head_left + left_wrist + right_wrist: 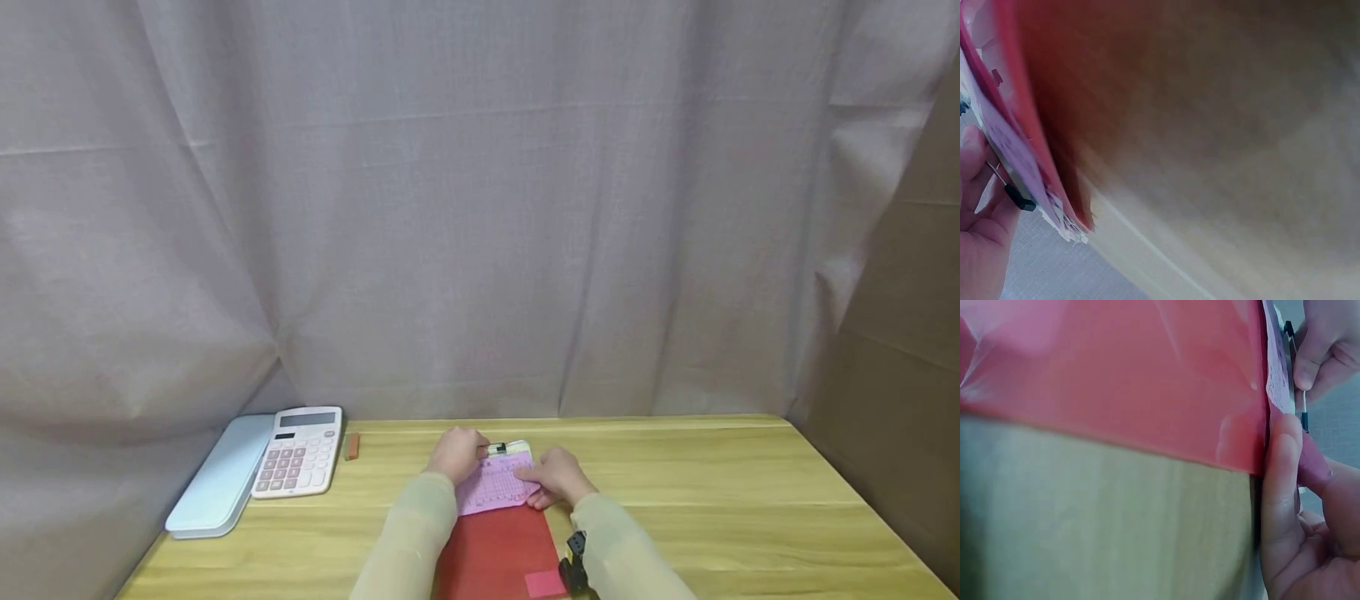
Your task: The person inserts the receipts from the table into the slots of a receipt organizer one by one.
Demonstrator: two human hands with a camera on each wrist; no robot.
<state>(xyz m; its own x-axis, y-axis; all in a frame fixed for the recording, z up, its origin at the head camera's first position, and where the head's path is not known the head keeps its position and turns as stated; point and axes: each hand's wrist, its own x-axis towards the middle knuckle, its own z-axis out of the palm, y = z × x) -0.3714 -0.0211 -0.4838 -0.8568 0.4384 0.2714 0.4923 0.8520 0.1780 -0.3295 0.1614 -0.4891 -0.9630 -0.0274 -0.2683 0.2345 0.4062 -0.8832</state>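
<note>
A pink printed form [493, 487] with handwriting lies at the far end of a red folder [501, 546]. At its top edge is a thin metal clip [1304, 400] with black ends, over a pale strip. My left hand [454, 454] holds this clip and the edge beside it, with the thumb pressed on the metal in the right wrist view. My right hand [558, 477] pinches the form's right edge between thumb and fingers, and the paper curls there. Only part of the left hand [985, 200] shows in the left wrist view, beside the torn-looking paper edge.
On the left stand a white calculator [298, 454] and a pale blue case [221, 477], with a small brown block [352, 447] nearby. A pink tab [545, 583] lies on the folder's near right. A grey curtain [480, 208] hangs behind the wooden table [712, 500].
</note>
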